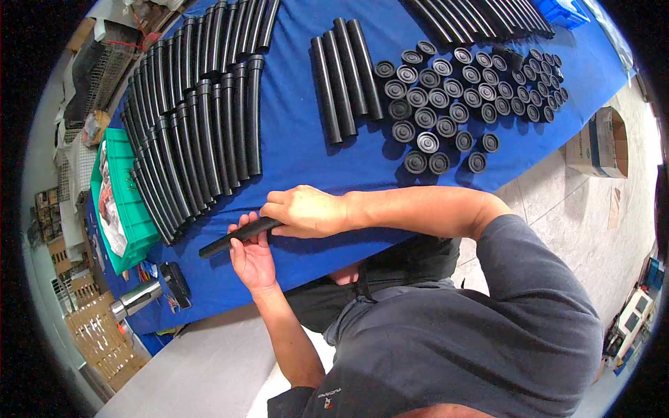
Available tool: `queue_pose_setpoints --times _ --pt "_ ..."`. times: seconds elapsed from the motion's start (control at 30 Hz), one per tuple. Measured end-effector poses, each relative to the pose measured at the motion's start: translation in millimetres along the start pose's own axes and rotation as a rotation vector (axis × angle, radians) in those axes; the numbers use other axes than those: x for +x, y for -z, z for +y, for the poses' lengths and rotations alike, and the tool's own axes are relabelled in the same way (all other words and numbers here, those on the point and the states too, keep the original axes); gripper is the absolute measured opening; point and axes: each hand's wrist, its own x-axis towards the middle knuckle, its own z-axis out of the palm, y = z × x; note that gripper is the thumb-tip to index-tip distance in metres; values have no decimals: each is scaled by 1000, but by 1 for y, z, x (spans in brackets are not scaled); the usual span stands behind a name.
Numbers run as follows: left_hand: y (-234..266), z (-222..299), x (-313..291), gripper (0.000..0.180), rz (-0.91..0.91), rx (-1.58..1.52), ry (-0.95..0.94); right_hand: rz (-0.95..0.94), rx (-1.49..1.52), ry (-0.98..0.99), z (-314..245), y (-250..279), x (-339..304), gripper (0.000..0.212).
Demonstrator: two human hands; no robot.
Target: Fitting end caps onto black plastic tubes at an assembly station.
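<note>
Above the front edge of the blue-covered table, my two hands hold a black tube [217, 246] that slants down to the left. My left hand [255, 263] is palm up, with fingers and thumb curled around the tube's middle. Wrapped over the tube's upper right end is my right hand [306, 212], which hides that end. Just beyond my hands lie rows of similar black tubes [205, 143], side by side, many with a wider collar at the far end. Further right, many round black caps [426, 142] with ringed tops stand in a cluster.
Several thinner black tubes [341, 83] lie between the rows and the caps. More tubes [481, 17] fill the far right. A green bin [132, 202] stands at the left edge, near a metal cylinder [136, 299] and a black case [175, 284]. A cardboard box [592, 150] sits on the floor.
</note>
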Motion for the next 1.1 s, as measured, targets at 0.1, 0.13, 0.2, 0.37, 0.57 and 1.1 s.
queue_pose_setpoints --times 0.1,0.13,0.2,0.37,0.57,1.1 --pt "3 0 -1 32 -17 6 -21 -176 245 -162 0 12 5 30" --pt "0 -2 -1 32 -13 23 -16 -176 245 -163 2 9 3 30" --pt "-2 -3 -1 32 -10 40 -11 -14 -4 -34 4 -1 -1 31" --pt "4 -2 -3 32 -22 0 0 -47 134 -33 4 6 -1 33" --pt "-1 0 -1 32 39 44 -18 5 0 -14 -1 3 -1 35" --pt "-33 54 -23 44 527 788 -496 -115 320 -294 -5 29 10 33"
